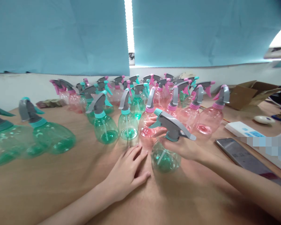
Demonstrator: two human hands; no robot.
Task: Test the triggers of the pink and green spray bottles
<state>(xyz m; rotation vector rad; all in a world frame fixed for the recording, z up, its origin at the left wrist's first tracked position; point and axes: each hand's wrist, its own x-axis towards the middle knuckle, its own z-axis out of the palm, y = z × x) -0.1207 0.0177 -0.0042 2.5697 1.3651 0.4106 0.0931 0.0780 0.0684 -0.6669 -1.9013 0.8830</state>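
Head view: a green spray bottle (165,157) is seen standing on the wooden table (61,190), near the middle of the picture and in front of the other bottles. Its neck is gripped by the right hand (186,147), whose fingers are closed just under the grey and teal trigger head (173,125); the nozzle is pointed to the right. The left hand (127,175) is laid flat on the table with the fingers spread and nothing held, just beside the bottle on its left; whether it touches the bottle cannot be told. Behind the held bottle a crowd of green and pink spray bottles (140,93) is set out upright in rows, with a pink bottle (147,126) nearest to it. Two green bottles (53,137) are seen at the left, apart from the rows. To the right, a dark phone (242,154) is laid flat beside the right forearm, with a white remote (241,128) behind it and an open cardboard box (248,93) farther back. Blue curtains (61,34) are hung along the wall.
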